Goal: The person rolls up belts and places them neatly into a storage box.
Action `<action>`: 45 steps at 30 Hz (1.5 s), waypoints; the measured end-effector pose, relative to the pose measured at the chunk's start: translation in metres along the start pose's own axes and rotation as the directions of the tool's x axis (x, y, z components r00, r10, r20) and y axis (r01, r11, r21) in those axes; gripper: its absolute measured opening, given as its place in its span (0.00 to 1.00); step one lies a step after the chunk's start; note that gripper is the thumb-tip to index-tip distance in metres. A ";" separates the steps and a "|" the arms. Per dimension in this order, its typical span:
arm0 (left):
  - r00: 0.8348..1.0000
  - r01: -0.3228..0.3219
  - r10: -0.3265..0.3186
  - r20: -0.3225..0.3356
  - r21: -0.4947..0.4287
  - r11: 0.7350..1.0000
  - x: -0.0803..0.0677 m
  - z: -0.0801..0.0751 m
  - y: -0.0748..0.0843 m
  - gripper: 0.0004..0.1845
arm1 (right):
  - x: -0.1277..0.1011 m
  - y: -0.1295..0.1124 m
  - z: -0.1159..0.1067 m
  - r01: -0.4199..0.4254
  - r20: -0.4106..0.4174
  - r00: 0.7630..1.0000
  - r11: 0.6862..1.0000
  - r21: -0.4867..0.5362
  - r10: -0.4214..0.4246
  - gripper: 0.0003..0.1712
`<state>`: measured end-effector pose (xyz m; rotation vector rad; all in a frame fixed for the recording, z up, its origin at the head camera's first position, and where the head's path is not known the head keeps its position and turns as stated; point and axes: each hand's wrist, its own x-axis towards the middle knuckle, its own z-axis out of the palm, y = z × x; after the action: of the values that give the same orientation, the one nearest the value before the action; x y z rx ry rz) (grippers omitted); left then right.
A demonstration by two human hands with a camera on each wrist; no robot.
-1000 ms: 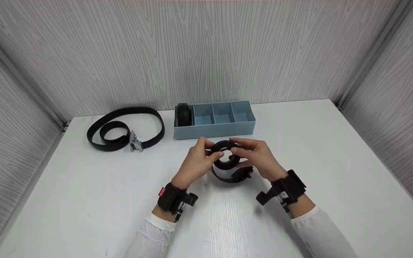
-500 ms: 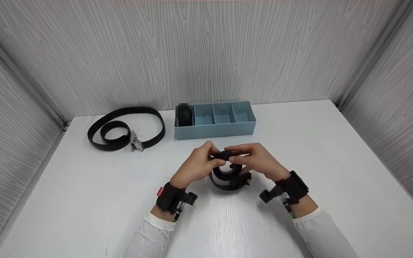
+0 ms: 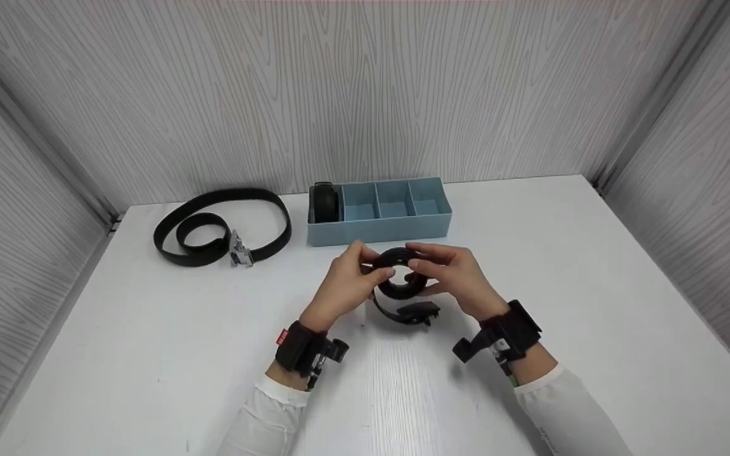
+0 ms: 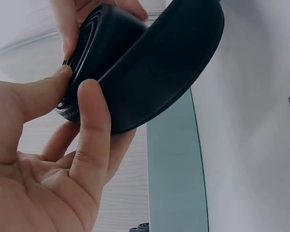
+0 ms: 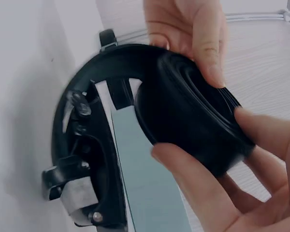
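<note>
Between both hands is a black belt (image 3: pixel 401 291), mostly wound into a coil, with its loose buckle end hanging below the roll in the head view. My left hand (image 3: pixel 347 282) pinches the coil's left side with thumb and fingers. On the other side my right hand (image 3: pixel 460 278) grips the coil, thumb at its inner edge. The left wrist view shows the strap (image 4: pixel 159 67) curving away from the roll past a left finger. In the right wrist view the metal buckle (image 5: pixel 79 193) dangles at the end of the strap.
Behind the hands stands a blue box (image 3: pixel 381 231) with several compartments; a rolled black belt (image 3: pixel 325 204) sits in its leftmost one. Another black belt (image 3: pixel 286 221) with a silver buckle (image 3: pixel 239 251) lies loosely curled at the left. A patterned wall rises behind the white table (image 3: pixel 593 285).
Both hands dipped toward me with the coil tilting, then rose back to about where they were. The buckle end has turned and swung slightly left. The box and other belts stay put.
</note>
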<state>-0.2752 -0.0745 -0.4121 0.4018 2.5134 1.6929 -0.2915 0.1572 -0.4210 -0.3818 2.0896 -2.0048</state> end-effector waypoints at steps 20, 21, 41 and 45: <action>0.991 -0.054 0.042 0.124 0.101 0.993 -0.002 -0.003 0.001 0.11 | 0.000 -0.006 -0.008 -0.029 0.144 0.988 0.977 -0.210 0.060 0.26; 0.992 -0.051 0.039 0.123 0.099 0.994 -0.001 -0.003 0.001 0.12 | 0.000 -0.006 -0.008 -0.023 0.141 0.989 0.978 -0.207 0.053 0.26; 1.000 -0.022 0.021 0.014 0.067 0.997 -0.002 -0.004 -0.001 0.14 | 0.003 0.000 -0.004 -0.001 0.029 1.000 0.999 -0.037 0.002 0.26; 0.998 -0.045 0.042 0.035 0.091 0.995 -0.002 -0.003 0.000 0.13 | 0.001 -0.002 -0.007 0.009 0.060 0.998 0.993 -0.117 -0.002 0.26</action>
<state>-0.2738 -0.0774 -0.4112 0.4918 2.5843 1.5754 -0.2950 0.1632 -0.4189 -0.4623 2.1771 -1.8554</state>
